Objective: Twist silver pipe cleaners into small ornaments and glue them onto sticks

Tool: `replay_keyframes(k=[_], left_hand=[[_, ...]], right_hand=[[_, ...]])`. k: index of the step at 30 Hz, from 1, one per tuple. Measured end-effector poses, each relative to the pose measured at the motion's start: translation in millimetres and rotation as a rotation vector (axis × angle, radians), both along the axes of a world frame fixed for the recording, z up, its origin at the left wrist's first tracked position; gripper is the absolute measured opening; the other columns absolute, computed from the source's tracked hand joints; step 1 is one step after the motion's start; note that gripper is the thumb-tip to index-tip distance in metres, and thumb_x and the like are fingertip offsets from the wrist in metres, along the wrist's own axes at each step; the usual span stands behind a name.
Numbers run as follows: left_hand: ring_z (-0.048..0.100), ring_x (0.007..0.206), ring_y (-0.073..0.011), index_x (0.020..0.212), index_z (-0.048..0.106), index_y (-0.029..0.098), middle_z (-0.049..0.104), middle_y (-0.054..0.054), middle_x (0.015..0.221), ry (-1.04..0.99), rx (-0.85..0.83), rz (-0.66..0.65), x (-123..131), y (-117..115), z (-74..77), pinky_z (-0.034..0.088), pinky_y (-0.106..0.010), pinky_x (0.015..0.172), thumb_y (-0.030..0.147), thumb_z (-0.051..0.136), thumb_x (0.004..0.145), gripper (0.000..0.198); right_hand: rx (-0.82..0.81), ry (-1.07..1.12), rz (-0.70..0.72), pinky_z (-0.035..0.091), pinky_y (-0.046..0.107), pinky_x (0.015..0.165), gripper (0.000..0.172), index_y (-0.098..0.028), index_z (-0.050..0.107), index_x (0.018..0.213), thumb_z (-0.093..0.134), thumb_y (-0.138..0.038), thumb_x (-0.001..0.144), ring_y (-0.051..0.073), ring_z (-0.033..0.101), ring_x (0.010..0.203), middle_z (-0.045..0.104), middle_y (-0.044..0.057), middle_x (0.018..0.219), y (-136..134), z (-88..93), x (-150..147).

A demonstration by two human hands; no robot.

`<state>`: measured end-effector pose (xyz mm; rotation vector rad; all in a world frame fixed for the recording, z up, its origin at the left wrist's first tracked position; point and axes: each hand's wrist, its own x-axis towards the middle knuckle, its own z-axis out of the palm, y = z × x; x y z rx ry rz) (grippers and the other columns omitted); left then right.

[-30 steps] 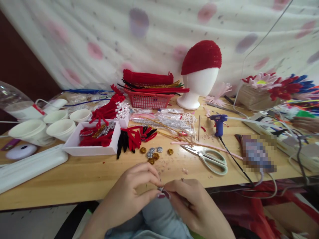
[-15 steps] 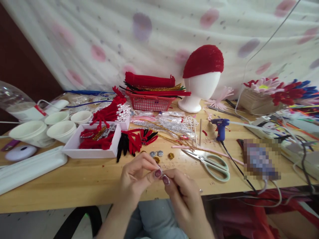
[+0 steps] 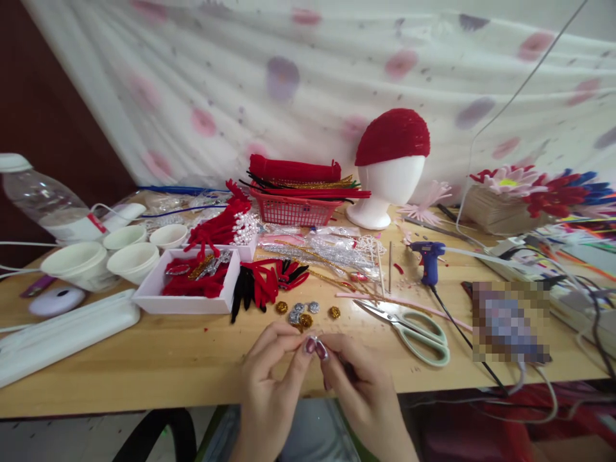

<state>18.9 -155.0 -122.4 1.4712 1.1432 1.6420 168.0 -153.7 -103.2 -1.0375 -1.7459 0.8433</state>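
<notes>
My left hand [image 3: 274,372] and my right hand [image 3: 359,378] meet fingertip to fingertip over the front edge of the wooden table [image 3: 158,346]. Both pinch a tiny silvery piece [image 3: 314,339] between thumbs and forefingers; it is too small to name. Just beyond the fingers lie several small gold and silver glitter discs [image 3: 303,311]. A bundle of red and black pipe-cleaner pieces [image 3: 262,285] lies to their left.
Mint-handled scissors [image 3: 414,324] and a blue glue gun [image 3: 428,260] with its cord lie right of the hands. A white tray [image 3: 190,289] of red pieces, paper cups [image 3: 129,260], a plastic bottle [image 3: 48,205], a red basket [image 3: 301,205] and a foam head with red cap [image 3: 392,167] stand further back.
Both hands have risen from below the table edge to over the tabletop, still pinched together. The view has tilted down a little.
</notes>
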Motion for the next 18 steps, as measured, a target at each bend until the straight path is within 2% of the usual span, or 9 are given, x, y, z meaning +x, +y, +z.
replay_keyframes(k=[3,6,9,11,13,18], left_hand=[[0.067,0.079,-0.0141,0.085,0.078,0.022,0.068,0.001,0.083,0.233,-0.07,-0.3,-27,10,16.2,0.051,-0.022,0.073,0.012,0.069,0.088,0.014],[0.067,0.084,-0.017,0.084,0.078,0.018,0.069,-0.001,0.085,0.627,-0.114,-0.491,-41,20,35.2,0.048,-0.026,0.076,0.004,0.072,0.083,0.015],[0.065,0.083,-0.0217,0.073,0.074,0.016,0.068,-0.003,0.082,1.002,-0.089,-0.514,-39,26,49.3,0.044,-0.032,0.073,0.004,0.07,0.082,0.016],[0.063,0.078,-0.0225,0.067,0.07,0.016,0.067,-0.003,0.077,1.102,-0.082,-0.472,-35,28,54.0,0.042,-0.034,0.072,0.004,0.068,0.081,0.019],[0.062,0.075,-0.0205,0.064,0.067,0.017,0.065,0.0,0.073,1.021,-0.101,-0.457,-35,29,55.0,0.04,-0.033,0.07,0.003,0.067,0.08,0.021],[0.056,0.065,-0.0129,0.055,0.058,0.018,0.057,0.004,0.064,0.43,-0.115,-0.484,-47,31,42.0,0.037,-0.025,0.062,0.006,0.076,0.075,0.029]], right_hand=[[0.005,-0.272,0.196,0.035,0.022,0.053,0.023,-0.017,0.069,0.093,0.047,-0.021,0.101,0.011,0.049,0.054,0.056,-0.002,0.064,5,13.7,16],[0.056,-0.608,0.297,0.029,0.026,0.052,0.026,-0.016,0.068,0.086,0.047,-0.018,0.1,0.012,0.051,0.054,0.06,0.0,0.063,10,27.0,19],[0.122,-0.842,0.303,0.022,0.029,0.052,0.024,-0.016,0.065,0.078,0.05,-0.016,0.096,0.013,0.048,0.05,0.062,0.002,0.061,15,35.2,12],[0.134,-0.881,0.3,0.022,0.03,0.053,0.02,-0.017,0.066,0.08,0.051,-0.013,0.093,0.014,0.048,0.05,0.065,0.003,0.063,19,38.2,8],[0.119,-0.828,0.291,0.024,0.028,0.054,0.02,-0.017,0.068,0.085,0.05,-0.01,0.092,0.014,0.051,0.054,0.067,0.003,0.066,20,40.3,9],[0.015,-0.501,0.266,0.03,0.023,0.053,0.026,-0.019,0.06,0.077,0.043,-0.012,0.094,0.012,0.049,0.055,0.057,-0.002,0.061,15,37.0,13]])
